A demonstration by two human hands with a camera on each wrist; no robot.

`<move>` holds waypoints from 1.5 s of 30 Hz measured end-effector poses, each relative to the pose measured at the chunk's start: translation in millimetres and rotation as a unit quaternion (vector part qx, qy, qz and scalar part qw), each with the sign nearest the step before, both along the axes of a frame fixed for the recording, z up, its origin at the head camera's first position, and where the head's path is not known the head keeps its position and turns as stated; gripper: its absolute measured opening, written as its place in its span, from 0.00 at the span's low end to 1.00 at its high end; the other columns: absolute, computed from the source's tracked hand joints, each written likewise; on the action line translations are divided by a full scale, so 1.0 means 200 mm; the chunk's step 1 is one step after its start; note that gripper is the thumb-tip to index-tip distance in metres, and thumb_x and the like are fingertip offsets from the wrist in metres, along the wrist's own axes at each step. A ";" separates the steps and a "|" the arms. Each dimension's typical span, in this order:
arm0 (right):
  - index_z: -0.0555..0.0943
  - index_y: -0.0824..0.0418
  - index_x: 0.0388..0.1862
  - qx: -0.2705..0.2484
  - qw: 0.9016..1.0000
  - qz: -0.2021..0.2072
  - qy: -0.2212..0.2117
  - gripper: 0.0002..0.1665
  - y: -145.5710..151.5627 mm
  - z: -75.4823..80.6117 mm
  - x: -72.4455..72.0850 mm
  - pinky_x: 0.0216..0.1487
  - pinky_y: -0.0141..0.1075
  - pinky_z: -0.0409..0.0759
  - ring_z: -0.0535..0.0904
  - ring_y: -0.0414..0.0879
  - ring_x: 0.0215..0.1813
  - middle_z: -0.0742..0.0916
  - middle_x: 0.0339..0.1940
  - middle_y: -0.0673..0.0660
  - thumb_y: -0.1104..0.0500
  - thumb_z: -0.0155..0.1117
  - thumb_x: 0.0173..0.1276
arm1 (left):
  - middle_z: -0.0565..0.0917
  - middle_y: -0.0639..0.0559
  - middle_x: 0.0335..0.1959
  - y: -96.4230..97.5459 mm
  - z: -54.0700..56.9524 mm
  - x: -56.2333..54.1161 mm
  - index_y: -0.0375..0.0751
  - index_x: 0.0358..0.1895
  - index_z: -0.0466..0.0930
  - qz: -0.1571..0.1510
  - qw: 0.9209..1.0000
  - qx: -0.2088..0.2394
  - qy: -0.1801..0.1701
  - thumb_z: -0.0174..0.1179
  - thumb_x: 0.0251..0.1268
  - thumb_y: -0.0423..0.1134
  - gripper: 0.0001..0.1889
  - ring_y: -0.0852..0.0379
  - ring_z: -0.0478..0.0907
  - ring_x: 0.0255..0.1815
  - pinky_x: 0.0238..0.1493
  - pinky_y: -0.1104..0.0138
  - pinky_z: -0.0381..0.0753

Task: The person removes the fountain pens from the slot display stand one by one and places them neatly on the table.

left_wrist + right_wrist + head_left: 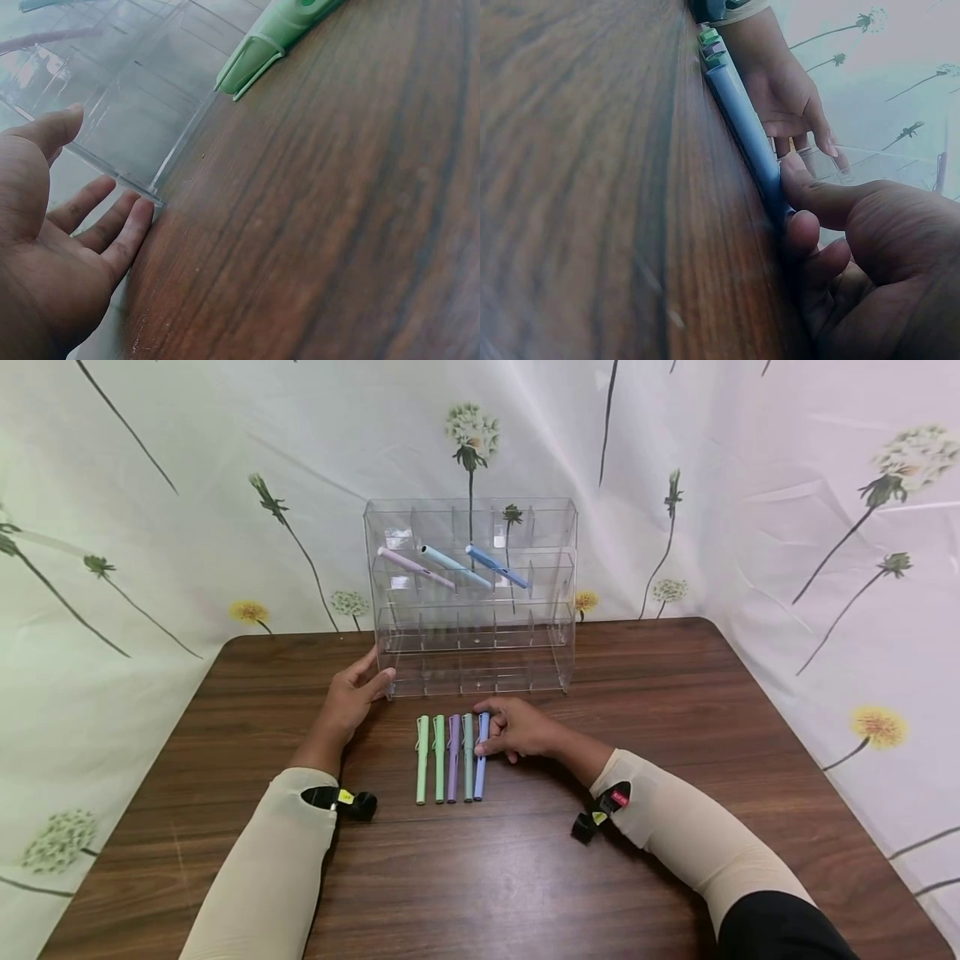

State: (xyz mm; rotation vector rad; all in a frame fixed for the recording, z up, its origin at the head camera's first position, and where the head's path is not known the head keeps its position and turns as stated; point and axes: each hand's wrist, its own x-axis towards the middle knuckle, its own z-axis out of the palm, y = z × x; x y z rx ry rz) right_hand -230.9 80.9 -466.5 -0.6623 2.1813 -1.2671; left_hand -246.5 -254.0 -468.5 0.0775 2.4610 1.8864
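Observation:
My right hand (521, 728) pinches the blue pen (481, 777) between thumb and fingers; this pen (742, 124) lies at the right end of a row on the table. To its left lie a teal pen (468, 764), a purple pen (453, 760), a green pen (439, 764) and a light green pen (422, 764), side by side with clips up. A clear tiered rack (480, 692) stands behind them. At the rack's lower left corner is my left hand (351, 697), its fingers extended along the side in the left wrist view.
Across the rack's upper tiers lie a lilac pen (416, 568), a light blue pen (456, 567) and a blue pen (497, 567), all slanted. The rack has several dividers. Behind the wooden table (465, 885) hangs a flower-printed white cloth (315, 435).

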 end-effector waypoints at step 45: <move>0.78 0.67 0.74 -0.015 0.991 -0.091 0.100 0.32 0.15 0.59 -0.15 0.28 0.38 0.85 0.79 0.46 0.22 0.86 0.33 0.53 0.60 0.76 0.76 | 0.55 0.48 0.91 0.00 0.01 0.00 0.63 0.89 0.53 -0.004 1.000 0.018 0.004 0.61 0.86 0.50 0.37 0.41 0.65 0.87 0.82 0.44 0.74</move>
